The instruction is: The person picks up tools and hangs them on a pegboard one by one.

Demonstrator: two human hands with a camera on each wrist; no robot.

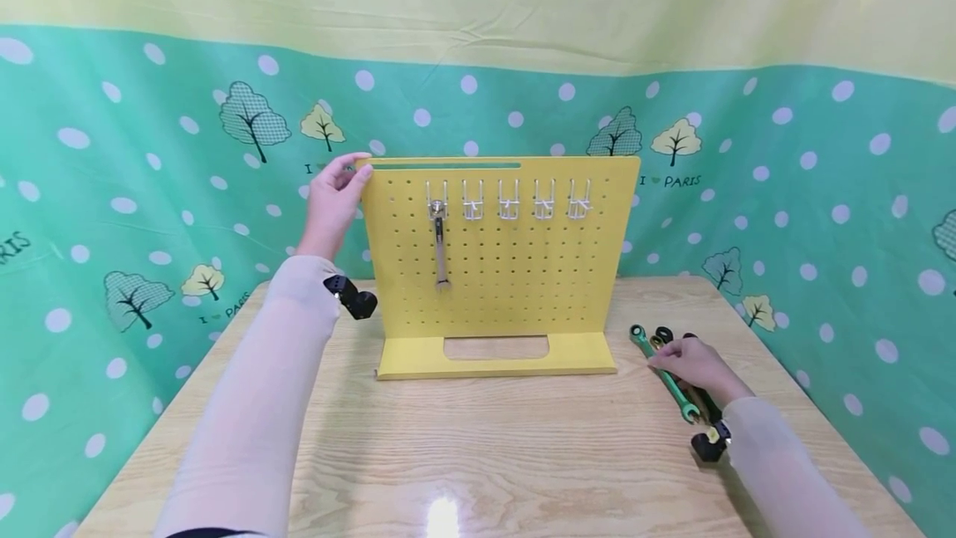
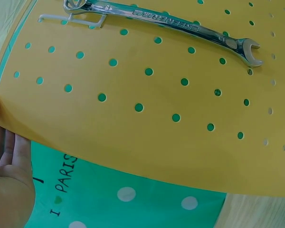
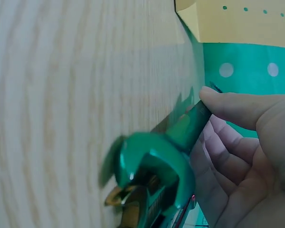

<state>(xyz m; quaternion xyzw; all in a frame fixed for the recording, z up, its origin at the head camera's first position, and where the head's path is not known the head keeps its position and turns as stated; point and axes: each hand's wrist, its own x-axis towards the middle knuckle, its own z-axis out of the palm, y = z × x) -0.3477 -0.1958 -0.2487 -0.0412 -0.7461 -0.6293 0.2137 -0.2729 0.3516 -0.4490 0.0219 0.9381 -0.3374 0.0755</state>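
My left hand [image 1: 334, 199] grips the top left corner of the yellow pegboard [image 1: 493, 289], thumb in front and fingers behind. On the pegboard's leftmost white hook hangs a silver combination wrench [image 1: 440, 247], open end down; it shows large in the left wrist view. At the right of the table, my right hand [image 1: 698, 365] pinches a green wrench [image 1: 675, 388] between thumb and fingers. Its open end [image 3: 156, 156] faces the camera in the right wrist view. Beneath and beside it lie more wrenches, one of them gold [image 3: 129, 209], partly hidden by the hand.
Several white wire hooks [image 1: 509, 201] in a row to the right of the hung wrench carry nothing. The pegboard stands on its folded base [image 1: 418, 364] on the wooden table [image 1: 493, 455]. Behind and at the sides hangs a green and yellow patterned cloth [image 1: 478, 106].
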